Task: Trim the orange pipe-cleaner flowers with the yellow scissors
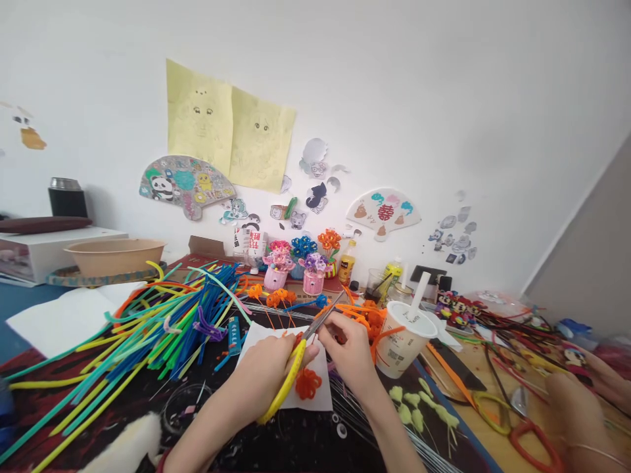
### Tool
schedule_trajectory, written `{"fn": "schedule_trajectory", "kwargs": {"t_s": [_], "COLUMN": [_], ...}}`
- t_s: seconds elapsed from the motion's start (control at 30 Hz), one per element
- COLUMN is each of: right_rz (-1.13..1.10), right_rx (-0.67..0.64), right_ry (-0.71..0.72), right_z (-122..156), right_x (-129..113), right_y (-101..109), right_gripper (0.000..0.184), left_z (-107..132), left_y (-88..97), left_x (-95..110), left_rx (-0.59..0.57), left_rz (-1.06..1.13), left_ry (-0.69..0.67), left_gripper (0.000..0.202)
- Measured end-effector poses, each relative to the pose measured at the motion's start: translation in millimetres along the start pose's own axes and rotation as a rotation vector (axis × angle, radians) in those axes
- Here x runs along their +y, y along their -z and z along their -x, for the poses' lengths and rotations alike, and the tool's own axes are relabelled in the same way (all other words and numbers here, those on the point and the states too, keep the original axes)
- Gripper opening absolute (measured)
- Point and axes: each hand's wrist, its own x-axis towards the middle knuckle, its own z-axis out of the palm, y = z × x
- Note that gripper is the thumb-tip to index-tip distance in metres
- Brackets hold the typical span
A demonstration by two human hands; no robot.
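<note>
Head view: scissors working at pipe cleaner, over paper.
Left hand [269,376] closed on yellow-handled scissors [290,381]; right hand [348,347] pinching orange pipe cleaner [329,311] at the blades.

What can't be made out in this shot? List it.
All in the head view:
- Yellow-handled scissors: pivot hidden by the left hand.
- Whatever the right hand pinches: hidden by its fingers.
- Red-handled scissors: cut off by the bottom edge.
- Plastic cup: label print too small.
</note>
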Motion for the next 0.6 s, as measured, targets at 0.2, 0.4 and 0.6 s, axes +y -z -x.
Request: {"fn": "schedule_trajectory", "kwargs": {"t_s": [0.2, 0.4, 0.6], "right_rz": [-0.051, -0.143, -0.221], "right_rx": [0.033, 0.088, 0.139], "right_ry": [-0.054, -0.082, -0.112], "right_z": [-2.1, -4.2, -5.2], "right_x": [3.2, 2.3, 9.9], "right_y": [3.6, 5.5, 8.9], "right_gripper": [0.020, 0.027, 0.029], "left_z": [2.2, 16.5, 40.5], "left_y": [-0.7, -18.2, -24.7], "left_x": [0.0, 5.4, 12.0], "left_rx": [-0.087, -0.203, -0.201], "left_rz": [0.249, 0.644, 1.285], "left_ry": [0.068, 0.255, 0.461], "left_gripper": [0.053, 0.069, 0.062]}}
